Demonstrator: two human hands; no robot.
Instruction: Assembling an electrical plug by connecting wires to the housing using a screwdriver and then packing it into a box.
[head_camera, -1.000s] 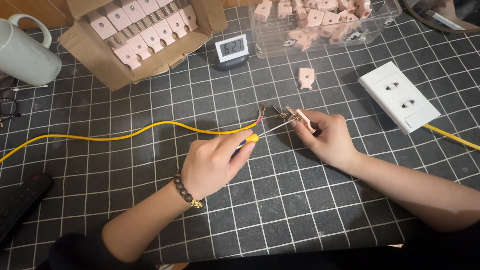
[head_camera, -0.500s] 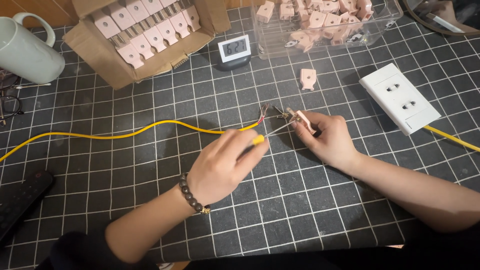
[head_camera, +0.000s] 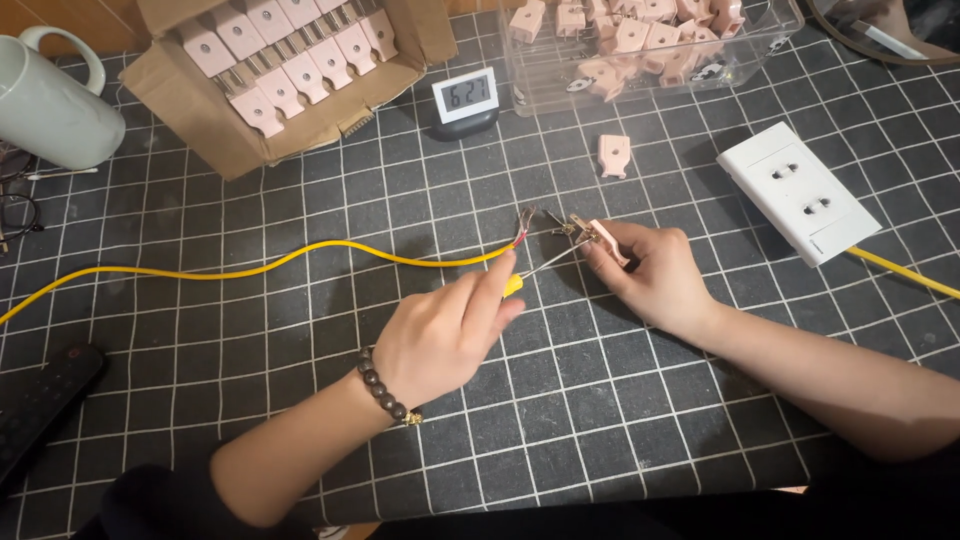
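Left hand (head_camera: 440, 335): closed around a yellow-handled screwdriver (head_camera: 540, 268), whose thin metal shaft angles up and right to the plug part. Right hand (head_camera: 650, 275): fingers pinched together on a small pink plug part (head_camera: 603, 237), held just above the desk (head_camera: 620, 420), near its centre. Yellow cable (head_camera: 250, 270): runs from the left edge across the desk, its stripped end with bare wires lying just beside the plug part and the screwdriver tip; whether the wires touch the part cannot be told. Bead bracelet (head_camera: 385, 390): on the left wrist. Desk surface: dark mat with a white grid. Cardboard box (head_camera: 230, 140): upper left, holding rows of pink plugs. Clear tub (head_camera: 560, 80): upper centre, holding loose pink parts. Small digital clock (head_camera: 466, 100): between box and tub. One loose pink part (head_camera: 613, 155): on the mat below the tub. White socket block (head_camera: 800, 192): right, with a second yellow lead. Grey mug (head_camera: 50, 100): upper left. Black remote (head_camera: 40, 400): lower left edge.
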